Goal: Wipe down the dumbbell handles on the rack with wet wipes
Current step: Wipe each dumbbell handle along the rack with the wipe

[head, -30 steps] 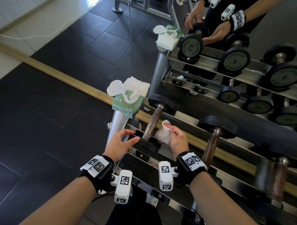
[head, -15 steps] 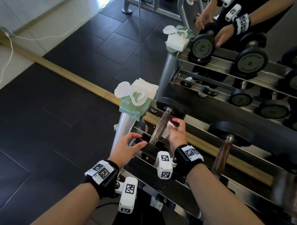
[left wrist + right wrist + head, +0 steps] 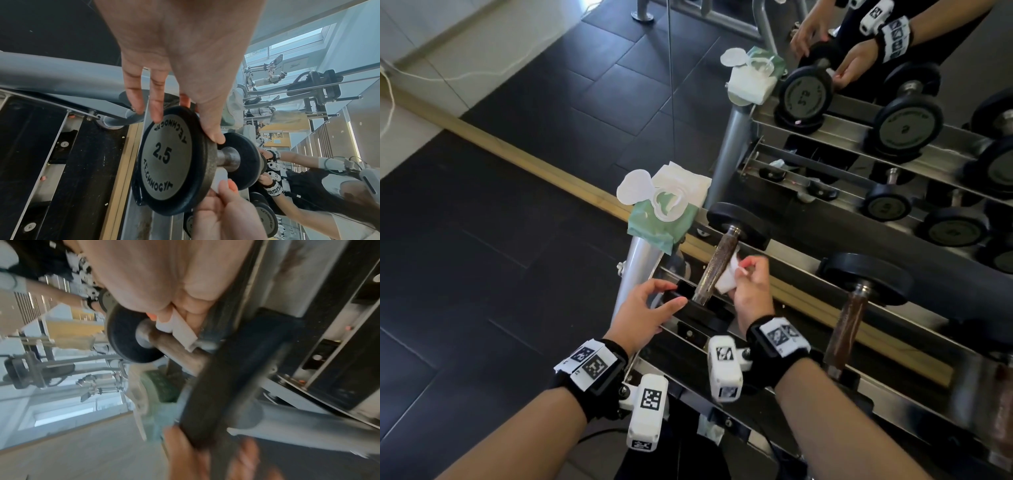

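Head view, frame centre: the right hand [image 3: 750, 291] pinches a folded white wet wipe [image 3: 727, 279] against the knurled metal dumbbell handle [image 3: 714, 270] on the steel rack [image 3: 808, 270]. Left wrist view: the left hand [image 3: 180, 56] grips the black 2.5 end plate [image 3: 170, 160] by its rim.

Counted on the real rack [image 3: 784, 274], mirror aside: three dumbbells [image 3: 717, 265] [image 3: 849, 318] [image 3: 1001, 411] (third only partly visible), one wet-wipes pack [image 3: 657, 222], one wipe [image 3: 726, 281], two hands [image 3: 640, 311] [image 3: 751, 291].
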